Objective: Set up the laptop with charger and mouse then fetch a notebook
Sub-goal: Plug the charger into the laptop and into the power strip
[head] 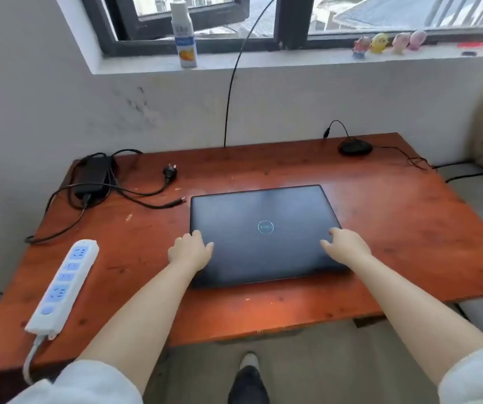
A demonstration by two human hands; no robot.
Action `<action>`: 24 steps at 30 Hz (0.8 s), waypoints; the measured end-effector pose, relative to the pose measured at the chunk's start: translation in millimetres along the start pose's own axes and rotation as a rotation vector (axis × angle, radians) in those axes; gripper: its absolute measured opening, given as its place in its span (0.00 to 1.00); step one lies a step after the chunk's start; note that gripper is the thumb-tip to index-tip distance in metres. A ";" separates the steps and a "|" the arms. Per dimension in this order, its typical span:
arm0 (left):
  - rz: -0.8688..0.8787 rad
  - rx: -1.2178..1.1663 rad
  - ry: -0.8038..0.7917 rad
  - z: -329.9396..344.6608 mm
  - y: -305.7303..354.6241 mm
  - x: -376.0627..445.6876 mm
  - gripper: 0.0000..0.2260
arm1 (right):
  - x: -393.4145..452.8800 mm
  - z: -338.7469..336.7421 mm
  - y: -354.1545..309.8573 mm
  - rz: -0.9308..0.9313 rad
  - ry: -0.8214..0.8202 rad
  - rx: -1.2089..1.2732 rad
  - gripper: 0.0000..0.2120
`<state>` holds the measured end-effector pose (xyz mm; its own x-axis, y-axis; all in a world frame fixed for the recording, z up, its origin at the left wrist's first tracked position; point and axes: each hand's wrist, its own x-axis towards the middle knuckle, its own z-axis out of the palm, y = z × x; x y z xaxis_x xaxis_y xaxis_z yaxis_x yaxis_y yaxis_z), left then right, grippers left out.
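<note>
Left hand (190, 249), right hand (345, 244), palms-down on closed laptop (263, 217)

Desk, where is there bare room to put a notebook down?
The widest bare stretch of the desk is right of the laptop, in front of the mouse. A narrower strip lies between laptop and power strip. The back left corner is crowded with the charger and its cables.

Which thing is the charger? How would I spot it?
Look at the far left corner of the reddish wooden desk. The charger is the flat black brick there, tangled in its own black cables. Unlike the white power strip nearer you, it has no sockets.
</note>
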<state>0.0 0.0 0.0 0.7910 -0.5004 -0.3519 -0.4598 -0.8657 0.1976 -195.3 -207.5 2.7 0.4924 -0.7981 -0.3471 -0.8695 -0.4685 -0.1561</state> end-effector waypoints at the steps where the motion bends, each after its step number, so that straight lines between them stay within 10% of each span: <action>1: -0.054 -0.076 -0.017 1.6 3.0 18.0 0.20 | 17.0 -0.8 -2.4 0.043 -0.006 0.025 0.21; 11: -0.685 -0.706 0.016 19.5 25.1 125.9 0.32 | 134.7 13.6 -13.7 0.450 0.005 0.518 0.37; 24: -0.692 -0.791 0.090 3.7 57.3 183.2 0.34 | 200.0 -16.5 -20.1 0.439 0.044 0.590 0.35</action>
<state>117.0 -141.3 -56.5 0.8224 0.1340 -0.5530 0.4719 -0.7036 0.5312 -78.6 -363.9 -48.3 0.0845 -0.8859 -0.4561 -0.8568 0.1691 -0.4872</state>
